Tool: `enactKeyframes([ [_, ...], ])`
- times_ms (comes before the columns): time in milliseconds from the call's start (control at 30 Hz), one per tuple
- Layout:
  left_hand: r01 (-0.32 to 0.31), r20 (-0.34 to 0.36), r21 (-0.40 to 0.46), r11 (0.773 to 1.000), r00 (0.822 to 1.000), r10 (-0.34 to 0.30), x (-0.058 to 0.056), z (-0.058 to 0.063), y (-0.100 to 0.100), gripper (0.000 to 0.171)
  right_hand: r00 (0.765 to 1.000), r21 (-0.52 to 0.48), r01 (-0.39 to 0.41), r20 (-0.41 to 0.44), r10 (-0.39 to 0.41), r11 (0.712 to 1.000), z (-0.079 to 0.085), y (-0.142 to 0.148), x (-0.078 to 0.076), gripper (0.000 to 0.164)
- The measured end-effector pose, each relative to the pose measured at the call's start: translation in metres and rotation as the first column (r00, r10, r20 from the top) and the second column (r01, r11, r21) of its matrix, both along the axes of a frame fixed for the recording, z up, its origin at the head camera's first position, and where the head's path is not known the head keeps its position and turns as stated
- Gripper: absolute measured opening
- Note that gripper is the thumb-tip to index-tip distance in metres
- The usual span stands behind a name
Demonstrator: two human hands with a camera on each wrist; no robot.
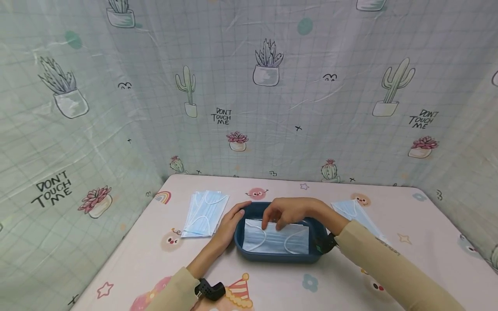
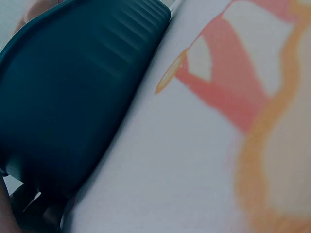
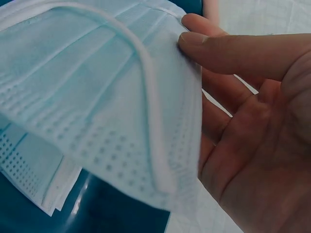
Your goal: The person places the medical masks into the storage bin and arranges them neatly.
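Observation:
A dark blue plastic tray (image 1: 278, 258) sits on the table with light blue face masks inside. My right hand (image 1: 288, 211) reaches over it from the right. In the right wrist view, its thumb and fingers pinch the edge of a pleated face mask (image 3: 97, 82) with white ear loops, and that mask is raised at an angle over another mask (image 3: 29, 165) in the tray. My left hand (image 1: 229, 222) rests at the tray's left side, fingers fairly straight along the rim. The left wrist view shows mostly the tray's ribbed outer wall (image 2: 73, 92).
A stack of face masks (image 1: 204, 216) lies to the left of the tray. More masks (image 1: 358, 214) lie at the right, partly behind my right forearm. The table (image 1: 342, 276) has a printed cartoon cover, and a patterned curtain (image 1: 241, 95) hangs behind it.

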State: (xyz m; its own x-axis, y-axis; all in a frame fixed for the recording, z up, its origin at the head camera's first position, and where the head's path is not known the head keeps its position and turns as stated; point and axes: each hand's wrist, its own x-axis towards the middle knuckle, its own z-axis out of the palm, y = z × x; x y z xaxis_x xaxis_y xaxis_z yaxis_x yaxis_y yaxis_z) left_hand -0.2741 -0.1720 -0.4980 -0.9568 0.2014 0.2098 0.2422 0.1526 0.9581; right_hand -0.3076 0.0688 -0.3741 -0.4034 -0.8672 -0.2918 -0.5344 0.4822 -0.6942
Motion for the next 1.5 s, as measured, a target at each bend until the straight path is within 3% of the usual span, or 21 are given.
enactKeyframes([
  [500, -0.005, -0.007, -0.010, 1.000, 1.000, 0.005, 0.000, -0.001, 0.000, 0.041, 0.996, 0.066, 0.087, -0.034, -0.085, 0.994, -0.014, -0.004, -0.014, 0.036],
  [1500, -0.007, 0.014, -0.024, 1.000, 1.000, 0.007, -0.003, 0.005, -0.001, 0.040, 0.991, 0.100, 0.111, -0.081, -0.103, 0.989, -0.022, -0.009, -0.027, 0.038],
])
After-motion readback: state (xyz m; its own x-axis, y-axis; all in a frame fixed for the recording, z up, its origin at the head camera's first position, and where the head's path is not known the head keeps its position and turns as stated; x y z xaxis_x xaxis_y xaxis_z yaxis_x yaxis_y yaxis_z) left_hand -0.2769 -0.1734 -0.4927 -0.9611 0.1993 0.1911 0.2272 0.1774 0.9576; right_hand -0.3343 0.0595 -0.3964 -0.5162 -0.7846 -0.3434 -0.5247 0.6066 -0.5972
